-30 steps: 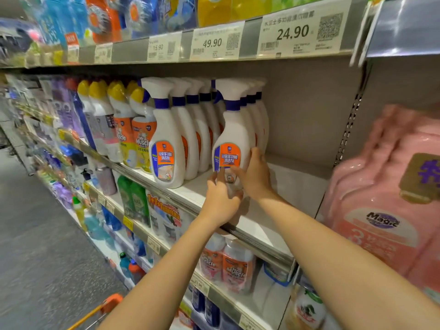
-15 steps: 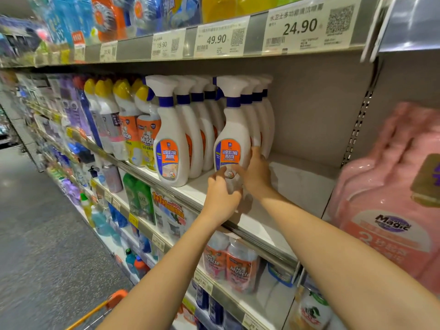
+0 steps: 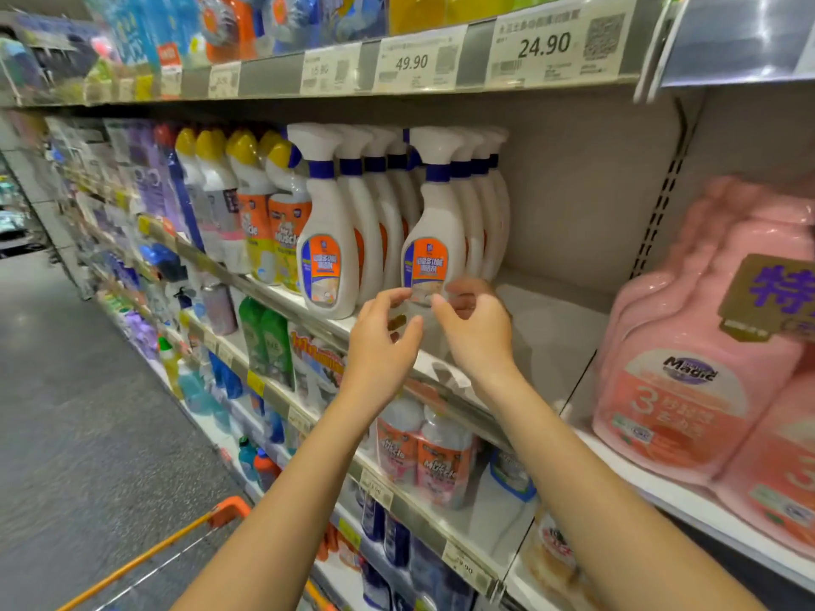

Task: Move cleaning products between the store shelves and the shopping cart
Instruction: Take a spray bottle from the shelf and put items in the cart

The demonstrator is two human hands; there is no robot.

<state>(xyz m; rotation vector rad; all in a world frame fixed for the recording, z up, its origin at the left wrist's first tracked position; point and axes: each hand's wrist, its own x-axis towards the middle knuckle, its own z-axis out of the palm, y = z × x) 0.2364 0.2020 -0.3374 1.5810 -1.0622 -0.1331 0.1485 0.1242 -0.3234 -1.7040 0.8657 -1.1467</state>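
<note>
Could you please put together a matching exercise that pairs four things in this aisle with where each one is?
Things:
1. pink jugs
2. green bottles
3. yellow-capped bottles
4. orange cart handle

Places:
A. bottom left of the view
B. same shelf, left of the white spray bottles
C. shelf bay on the right
D. one shelf below the white spray bottles

Pairs: 1-C, 2-D, 3-B, 4-A.
</note>
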